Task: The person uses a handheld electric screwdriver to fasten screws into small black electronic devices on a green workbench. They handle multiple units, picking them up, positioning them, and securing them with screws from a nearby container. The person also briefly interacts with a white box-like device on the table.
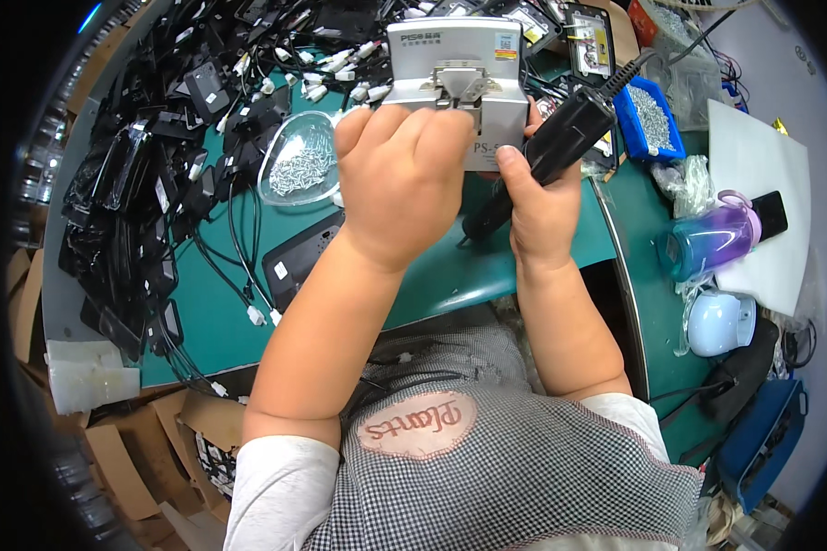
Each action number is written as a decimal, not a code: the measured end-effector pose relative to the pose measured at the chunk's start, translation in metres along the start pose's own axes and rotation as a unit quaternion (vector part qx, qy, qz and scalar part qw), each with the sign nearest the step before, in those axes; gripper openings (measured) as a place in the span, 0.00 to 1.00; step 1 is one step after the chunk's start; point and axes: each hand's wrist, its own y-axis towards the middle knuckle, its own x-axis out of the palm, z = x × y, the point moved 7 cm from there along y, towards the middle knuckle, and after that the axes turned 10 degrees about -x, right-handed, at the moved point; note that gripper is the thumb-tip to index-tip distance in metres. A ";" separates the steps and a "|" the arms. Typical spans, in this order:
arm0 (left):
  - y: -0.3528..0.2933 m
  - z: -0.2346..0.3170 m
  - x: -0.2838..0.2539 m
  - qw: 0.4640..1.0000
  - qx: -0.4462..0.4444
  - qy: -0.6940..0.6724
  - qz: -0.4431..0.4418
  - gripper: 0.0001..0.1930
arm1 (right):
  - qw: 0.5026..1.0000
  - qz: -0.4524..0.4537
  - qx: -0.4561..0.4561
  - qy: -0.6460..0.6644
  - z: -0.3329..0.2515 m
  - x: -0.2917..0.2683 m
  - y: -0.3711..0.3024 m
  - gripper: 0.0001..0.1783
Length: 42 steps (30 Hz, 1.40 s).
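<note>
Directly ahead of me on the green mat stands a silver-grey metal screw feeder [432, 57]. My left hand [402, 174] is closed in a fist at its front, knuckles up; what its fingers hold, if anything, is hidden. Just right of the feeder, my right hand [547, 207] grips a black electric screwdriver [569, 133], which slants with its bit end down to the left. A cable runs from the tool's upper end. Left of my left hand sits a clear dish [276, 184] of small silver screws. A flat black casing [283, 266] lies beside my left forearm.
Black devices with cables and white connectors pile up at left [129, 174]. A blue bin [629, 138] of screws stands at the back right. A purple-teal bottle [707, 241], a phone [771, 213] and a light-blue rounded object [718, 323] are on the right. Cardboard boxes [124, 468] sit lower left.
</note>
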 end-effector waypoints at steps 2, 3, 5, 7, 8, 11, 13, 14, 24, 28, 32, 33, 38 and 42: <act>-0.013 0.001 -0.001 1.000 0.000 0.021 -0.004 0.08 | 1.000 -0.014 0.008 0.015 0.005 0.001 -0.003 0.34; -0.014 0.006 0.000 1.000 0.013 0.017 0.003 0.09 | 1.000 -0.004 0.006 0.006 0.003 0.000 -0.004 0.34; -0.011 0.014 0.000 0.999 0.031 -0.016 -0.039 0.10 | 1.000 0.014 0.000 -0.012 -0.004 0.001 -0.002 0.32; -0.011 0.031 -0.018 0.994 0.078 -0.048 -0.063 0.12 | 0.999 0.025 0.000 -0.034 -0.003 -0.001 -0.002 0.31; -0.016 0.046 -0.034 0.989 0.117 -0.086 0.008 0.13 | 0.998 0.031 0.002 -0.046 -0.002 -0.003 -0.002 0.30; -0.013 0.065 -0.058 0.988 0.077 -0.122 -0.050 0.13 | 0.994 0.019 -0.027 -0.103 -0.005 0.001 0.008 0.28; -0.002 0.040 -0.073 0.989 0.019 -0.134 -0.055 0.10 | 0.998 0.017 0.001 -0.061 -0.005 0.001 0.010 0.26; -0.005 0.022 -0.078 0.978 -0.064 -0.194 -0.043 0.09 | 0.999 0.012 0.007 -0.047 -0.006 0.002 0.010 0.26; -0.066 -0.064 -0.082 0.744 -0.414 -0.525 0.016 0.12 | 0.996 -0.003 0.075 -0.040 -0.011 -0.004 -0.008 0.26; -0.083 -0.068 -0.082 0.718 -0.438 -0.540 0.015 0.11 | 0.988 -0.008 0.151 -0.012 -0.008 -0.017 -0.023 0.28; -0.088 -0.068 -0.088 0.715 -0.437 -0.545 0.009 0.10 | 0.980 -0.022 0.196 -0.008 -0.005 -0.029 -0.033 0.29; -0.089 -0.068 -0.091 0.717 -0.436 -0.543 0.010 0.10 | 0.979 -0.030 0.202 -0.003 -0.005 -0.030 -0.035 0.29; -0.099 -0.073 -0.097 0.711 -0.447 -0.543 0.012 0.10 | 0.980 -0.048 0.188 -0.044 -0.009 -0.031 -0.039 0.30; -0.109 -0.079 -0.113 0.722 -0.449 -0.527 0.008 0.10 | 0.982 -0.014 0.186 -0.041 -0.017 -0.039 -0.040 0.32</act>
